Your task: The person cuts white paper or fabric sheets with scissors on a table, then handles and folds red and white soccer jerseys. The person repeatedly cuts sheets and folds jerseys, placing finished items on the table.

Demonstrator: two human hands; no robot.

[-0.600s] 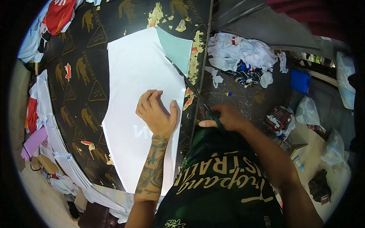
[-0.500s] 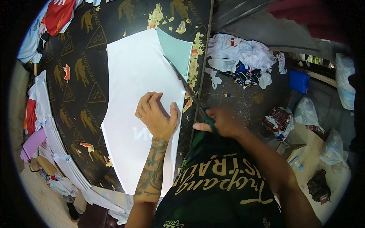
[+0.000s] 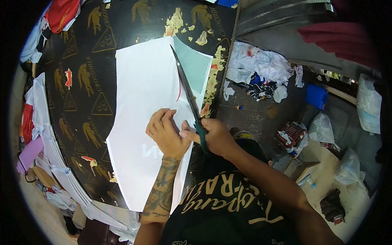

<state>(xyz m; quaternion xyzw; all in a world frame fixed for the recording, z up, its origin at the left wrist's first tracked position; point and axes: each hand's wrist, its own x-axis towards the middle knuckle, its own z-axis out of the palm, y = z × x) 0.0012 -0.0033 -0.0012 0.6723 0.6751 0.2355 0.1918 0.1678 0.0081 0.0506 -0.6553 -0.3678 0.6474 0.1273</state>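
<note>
A white fabric panel (image 3: 134, 77) lies on the dark, worn table (image 3: 81, 49). A pale teal piece (image 3: 190, 67) shows at its upper right corner. My right hand (image 3: 214, 136) is closed on the green-handled scissors (image 3: 185, 83), whose long blades point up the panel beside the teal piece. A short red curve (image 3: 179, 93) shows just left of the blades. My left hand (image 3: 165, 134) rests on the white panel with fingers bent and apart, its thumb close to my right thumb.
Folded white fabrics (image 3: 59, 159), red cloth (image 3: 59, 14) and a pink sheet (image 3: 30, 153) line the left side. Right of the table edge lie white garments (image 3: 257, 61), a blue container (image 3: 316, 96), plastic bags (image 3: 345, 167) and a dark bag (image 3: 332, 206).
The scissors and my right hand have moved up and left, the blade tips now near the panel's top. The red curve has come into sight. My left hand appears slightly lower.
</note>
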